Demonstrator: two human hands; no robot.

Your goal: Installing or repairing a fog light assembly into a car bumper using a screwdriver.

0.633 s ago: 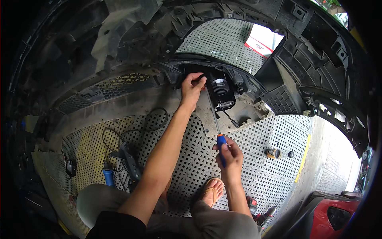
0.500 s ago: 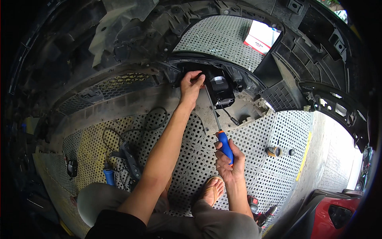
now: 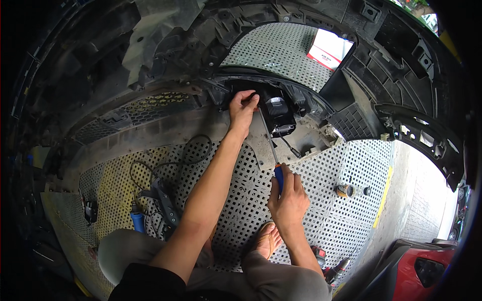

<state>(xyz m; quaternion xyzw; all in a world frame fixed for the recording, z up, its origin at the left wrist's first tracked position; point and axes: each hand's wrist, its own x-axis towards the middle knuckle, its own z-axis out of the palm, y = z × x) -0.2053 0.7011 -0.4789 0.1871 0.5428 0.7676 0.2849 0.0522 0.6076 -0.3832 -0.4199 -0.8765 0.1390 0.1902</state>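
Observation:
My right hand (image 3: 290, 203) is wrapped round the blue and orange handle of a screwdriver (image 3: 271, 140), its back turned up. The long metal shaft slants up and away to the fingertips of my left hand (image 3: 242, 111). Those fingers are pinched together beside a black finned unit (image 3: 276, 108), and what sits between them is too small and hidden to make out. From the unit hangs a short black cable with a plug (image 3: 296, 152). The unit sits in the inner side of a large black car bumper (image 3: 165, 118), where the screwdriver's tip is also hidden.
A white and red box (image 3: 329, 50) shows through the bumper's opening. On the perforated floor mat lie a blue-handled tool (image 3: 136, 219), a black corded tool (image 3: 165, 200), a small can (image 3: 345, 190) and a cordless drill (image 3: 336, 271). A red car part (image 3: 422, 276) stands at right.
My right hand has rolled over on the screwdriver handle, from fingers facing up to its back facing up. My left hand stays at nearly the same place by the finned unit.

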